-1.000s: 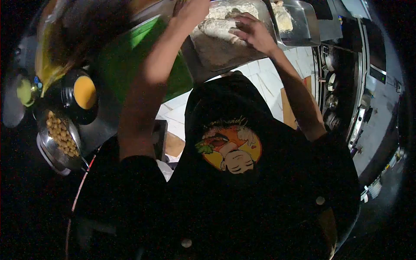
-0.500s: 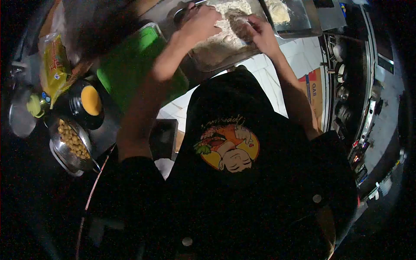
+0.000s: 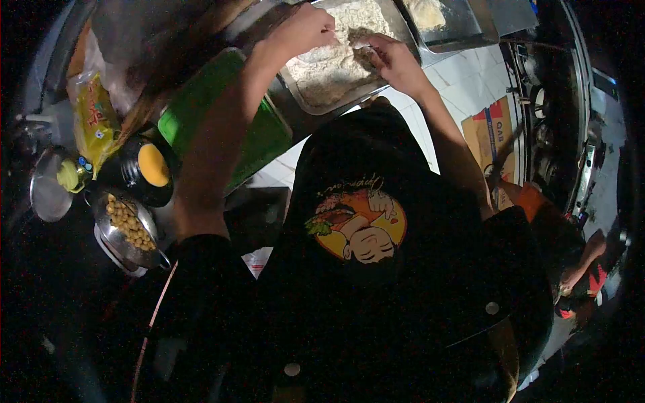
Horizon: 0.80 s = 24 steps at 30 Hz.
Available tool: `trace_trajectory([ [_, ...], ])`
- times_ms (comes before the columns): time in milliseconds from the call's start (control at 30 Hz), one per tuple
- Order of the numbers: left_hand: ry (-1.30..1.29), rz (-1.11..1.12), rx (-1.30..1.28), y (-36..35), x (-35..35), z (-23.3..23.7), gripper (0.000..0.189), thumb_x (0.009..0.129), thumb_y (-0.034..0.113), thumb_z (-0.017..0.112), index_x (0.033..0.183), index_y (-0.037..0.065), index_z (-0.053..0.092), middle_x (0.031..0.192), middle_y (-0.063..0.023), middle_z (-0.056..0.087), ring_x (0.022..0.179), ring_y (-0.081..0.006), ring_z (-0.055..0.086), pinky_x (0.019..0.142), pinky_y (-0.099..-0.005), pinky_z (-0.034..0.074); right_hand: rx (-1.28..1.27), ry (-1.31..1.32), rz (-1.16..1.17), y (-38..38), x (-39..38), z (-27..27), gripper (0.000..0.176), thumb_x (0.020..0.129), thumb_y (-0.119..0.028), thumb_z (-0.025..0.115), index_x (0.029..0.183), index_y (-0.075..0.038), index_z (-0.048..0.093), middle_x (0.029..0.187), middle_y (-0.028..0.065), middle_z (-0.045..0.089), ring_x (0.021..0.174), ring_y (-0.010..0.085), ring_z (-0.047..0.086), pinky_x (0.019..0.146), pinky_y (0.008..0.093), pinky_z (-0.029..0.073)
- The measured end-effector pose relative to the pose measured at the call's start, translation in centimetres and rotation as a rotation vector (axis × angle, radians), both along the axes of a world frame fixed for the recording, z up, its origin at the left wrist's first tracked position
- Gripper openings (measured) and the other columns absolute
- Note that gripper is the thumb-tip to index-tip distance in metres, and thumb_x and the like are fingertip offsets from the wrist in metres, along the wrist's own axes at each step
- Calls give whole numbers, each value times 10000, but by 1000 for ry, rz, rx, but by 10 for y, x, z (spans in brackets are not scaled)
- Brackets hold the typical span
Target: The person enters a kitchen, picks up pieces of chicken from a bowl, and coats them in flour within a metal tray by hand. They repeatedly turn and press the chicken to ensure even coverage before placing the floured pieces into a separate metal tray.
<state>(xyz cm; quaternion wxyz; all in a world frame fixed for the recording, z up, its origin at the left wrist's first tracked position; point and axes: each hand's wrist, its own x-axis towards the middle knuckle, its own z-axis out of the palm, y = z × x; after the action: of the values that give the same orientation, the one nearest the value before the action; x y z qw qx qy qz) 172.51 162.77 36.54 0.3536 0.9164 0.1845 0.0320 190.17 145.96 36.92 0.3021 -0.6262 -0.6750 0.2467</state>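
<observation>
The metal tray (image 3: pixel 321 106) has a raised rim; its near edge borders the tiled floor (image 3: pixel 463 84), and its right side runs close to a second tray (image 3: pixel 470 41) holding pale powder (image 3: pixel 424 13). To the left, the green board (image 3: pixel 195 127) lies near the tray under the left forearm. Inside the tray, room shows between the hands and along the near edge.

A second ago the right hand was spread over a long floured lump and the left was farther up; half a second ago the left fingers were straighter. Now the hands are nearer each other, and a co-worker's arm (image 3: pixel 588 262) has come into view at lower right.

The flour (image 3: pixel 359 15) lies under and beyond both hands, with a grey patch (image 3: pixel 363 39) right at the right fingertips. The left hand (image 3: pixel 306 30) is half curled just above the flour; whether it grips anything cannot be told. The right hand (image 3: pixel 398 64) has thumb and fingers nearly together at the patch; a hold on it is unclear.
</observation>
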Motion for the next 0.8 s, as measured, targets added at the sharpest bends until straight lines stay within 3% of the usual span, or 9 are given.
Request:
trace_trajectory([
  [100, 89, -18, -39, 5, 0, -1, 197, 804, 197, 674, 841, 4, 655, 725, -176, 643, 631, -223, 644, 606, -356, 491, -129, -41, 1, -3, 4, -8, 305, 843, -58, 587, 1144, -10, 565, 1041, 204, 582, 891, 321, 594, 777, 374, 457],
  [233, -56, 47, -56, 1, -5, -2, 180, 830, 179, 643, 876, 5, 651, 754, -172, 649, 665, -257, 650, 636, -354, 500, -71, -565, -139, -12, -11, -12, 508, 804, -317, 671, 1223, -61, 539, 1199, 244, 513, 1062, 401, 525, 885, 441, 441],
  [300, -22, 59, -45, -2, -5, 4, 124, 812, 128, 579, 828, 21, 639, 844, -169, 623, 777, -360, 592, 690, -403, 489, -189, -651, -212, -13, -36, -4, 626, 761, -468, 683, 1224, -74, 534, 1259, 261, 468, 1147, 432, 457, 945, 481, 418],
  [400, -208, 27, 66, -2, -9, 3, 127, 796, 111, 573, 786, -7, 618, 826, -177, 609, 777, -350, 587, 689, -388, 485, -380, -359, -61, -19, -56, 26, 592, 771, -434, 686, 1219, -77, 540, 1278, 258, 451, 1193, 423, 422, 957, 482, 415],
  [467, -257, 11, 134, 2, -11, -2, 117, 784, 104, 573, 770, -5, 612, 816, -176, 603, 769, -353, 585, 685, -393, 484, -310, -382, -15, -18, -66, 19, 536, 787, -349, 671, 1228, -75, 536, 1262, 223, 485, 1189, 404, 437, 965, 464, 418],
  [533, -309, -14, 204, 7, -14, -8, 108, 773, 97, 573, 754, -4, 606, 806, -175, 597, 760, -355, 582, 682, -399, 483, -32, -98, 322, -2, -75, 2, 453, 787, -231, 642, 1198, -67, 549, 1252, 177, 508, 1179, 373, 450, 972, 435, 413],
  [600, -125, -76, 217, 12, -13, -12, 169, 859, 154, 554, 904, 24, 651, 902, -178, 633, 853, -362, 596, 772, -415, 491, 127, -186, 434, 9, -74, -1, 448, 768, -158, 619, 1201, -69, 545, 1247, 146, 521, 1177, 339, 459, 983, 412, 402],
  [700, -205, -131, 305, 14, -15, -17, 181, 854, 154, 557, 909, 7, 647, 934, -167, 636, 875, -356, 597, 801, -411, 490, -18, -355, 576, 22, -75, 5, 474, 760, -184, 630, 1218, -98, 540, 1229, 121, 541, 1195, 297, 469, 1010, 384, 381],
  [800, -206, -10, 188, 7, -18, -22, 184, 841, 142, 573, 929, 0, 648, 934, -154, 643, 878, -350, 604, 812, -406, 493, -64, -284, 628, 21, -61, -8, 500, 752, -201, 649, 1231, -114, 536, 1242, 111, 531, 1162, 279, 506, 977, 375, 411],
])
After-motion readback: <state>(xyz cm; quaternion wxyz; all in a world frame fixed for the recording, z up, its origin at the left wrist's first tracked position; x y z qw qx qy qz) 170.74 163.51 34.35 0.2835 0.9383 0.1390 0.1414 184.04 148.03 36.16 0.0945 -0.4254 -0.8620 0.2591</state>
